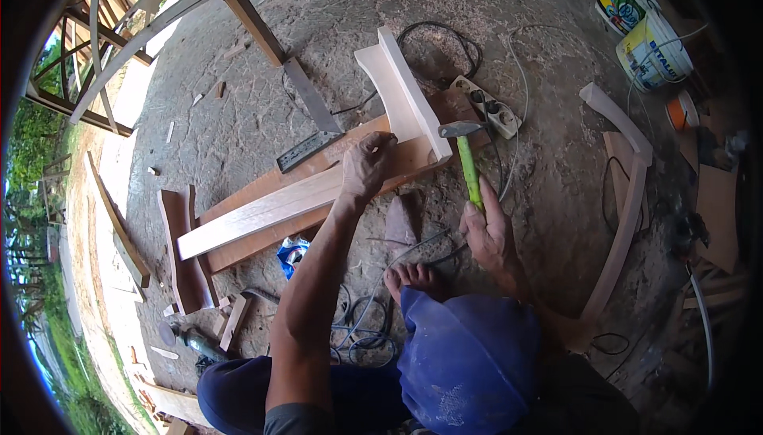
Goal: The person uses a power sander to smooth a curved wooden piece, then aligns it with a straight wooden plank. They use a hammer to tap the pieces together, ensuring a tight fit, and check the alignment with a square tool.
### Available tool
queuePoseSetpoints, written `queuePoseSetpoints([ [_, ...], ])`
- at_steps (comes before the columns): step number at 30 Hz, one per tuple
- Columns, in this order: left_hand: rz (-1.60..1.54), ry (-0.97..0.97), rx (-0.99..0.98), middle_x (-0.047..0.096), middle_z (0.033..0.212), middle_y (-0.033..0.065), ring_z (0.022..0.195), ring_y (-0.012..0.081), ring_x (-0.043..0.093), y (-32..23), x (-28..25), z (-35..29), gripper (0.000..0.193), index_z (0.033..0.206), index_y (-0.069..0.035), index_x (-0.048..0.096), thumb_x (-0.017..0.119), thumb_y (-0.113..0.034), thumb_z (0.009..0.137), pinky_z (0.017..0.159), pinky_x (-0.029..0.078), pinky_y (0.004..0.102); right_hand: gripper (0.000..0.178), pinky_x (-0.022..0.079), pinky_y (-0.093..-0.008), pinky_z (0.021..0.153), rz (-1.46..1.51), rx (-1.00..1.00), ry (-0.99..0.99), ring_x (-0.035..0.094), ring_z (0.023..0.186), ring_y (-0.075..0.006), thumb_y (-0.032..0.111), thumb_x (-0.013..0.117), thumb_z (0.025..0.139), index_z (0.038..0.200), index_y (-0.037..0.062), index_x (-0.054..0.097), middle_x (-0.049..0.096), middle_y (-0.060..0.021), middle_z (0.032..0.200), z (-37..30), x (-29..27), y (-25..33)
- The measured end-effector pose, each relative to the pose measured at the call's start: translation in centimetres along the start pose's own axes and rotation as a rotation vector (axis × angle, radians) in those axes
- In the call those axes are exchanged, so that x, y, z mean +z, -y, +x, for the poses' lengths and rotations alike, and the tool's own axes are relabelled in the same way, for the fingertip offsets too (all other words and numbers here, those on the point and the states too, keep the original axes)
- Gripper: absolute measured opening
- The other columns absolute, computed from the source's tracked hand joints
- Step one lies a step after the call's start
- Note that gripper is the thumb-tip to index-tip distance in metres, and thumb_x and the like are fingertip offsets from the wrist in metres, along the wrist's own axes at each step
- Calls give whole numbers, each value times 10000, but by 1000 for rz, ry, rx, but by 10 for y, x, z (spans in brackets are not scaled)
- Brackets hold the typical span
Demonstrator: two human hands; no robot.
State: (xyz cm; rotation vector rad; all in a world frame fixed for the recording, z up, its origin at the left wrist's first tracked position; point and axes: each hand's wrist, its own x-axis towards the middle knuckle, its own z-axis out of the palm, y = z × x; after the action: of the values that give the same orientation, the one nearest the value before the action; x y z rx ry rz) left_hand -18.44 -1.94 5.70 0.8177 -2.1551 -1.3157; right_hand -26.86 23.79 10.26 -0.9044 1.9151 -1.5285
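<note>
The person's right hand (pixel 490 236) is wrapped around the lower part of a hammer's (pixel 468 169) yellow-green handle, fingers closed on it, and the steel head stands just beyond the grip, near the right end of a pale crosspiece (pixel 415 97). To the left of that grip and slightly farther off, the left hand (pixel 366 168) is curled with thumb and fingers drawn together; whether it pinches anything small cannot be told. It is over the right end of a long pale board (pixel 262 206), close to the crosspiece, which lies beyond it. From the left hand, the board runs leftward and nearer along a brown plank (pixel 258 242), ending over a curved wooden piece (pixel 176 224). Beyond the left hand and to its left is a carpenter's square (pixel 308 151); beyond the hammer head sits a power strip (pixel 502 119). A bare foot (pixel 415 278) is nearer than both hands, between them, and well to the right of the hammer stands an angled wooden frame (pixel 628 212)
</note>
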Motion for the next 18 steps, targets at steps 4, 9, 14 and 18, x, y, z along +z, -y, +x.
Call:
queuePoseSetpoints([
  [4, 114, -24, 20, 746, 951, 138, 886, 232, 730, 8, 8, -1, 225, 1067, -67, 744, 666, -243, 949, 795, 543, 341, 552, 538, -377, 721, -125, -11, 18, 650, 764, -242, 144, 486, 1039, 1539, -2, 300, 641, -175, 997, 4, 2, 18],
  [9, 227, -69, 92, 747, 973, 137, 899, 280, 718, 10, 13, 1, 235, 1055, -86, 755, 678, -272, 934, 805, 541, 371, 572, 545, -488, 820, -381, -230, 8, 682, 976, -465, 100, 496, 1020, 1547, 41, 281, 632, -301, 1202, 17, 5, 18],
  [14, 285, -51, 143, 743, 1006, 127, 974, 317, 684, 8, 9, 1, 239, 1056, -86, 759, 686, -263, 913, 847, 527, 400, 649, 529, -545, 794, -456, -253, 97, 646, 987, -533, 54, 525, 986, 1571, 104, 251, 624, -352, 1163, 33, 9, 19],
  [18, 304, -58, 196, 741, 1035, 129, 998, 337, 674, 6, 9, -1, 241, 1066, -83, 760, 691, -237, 894, 866, 527, 408, 691, 516, -540, 688, -573, -313, 145, 659, 819, -495, 47, 540, 978, 1598, 148, 252, 658, -302, 921, 39, 5, 12],
])
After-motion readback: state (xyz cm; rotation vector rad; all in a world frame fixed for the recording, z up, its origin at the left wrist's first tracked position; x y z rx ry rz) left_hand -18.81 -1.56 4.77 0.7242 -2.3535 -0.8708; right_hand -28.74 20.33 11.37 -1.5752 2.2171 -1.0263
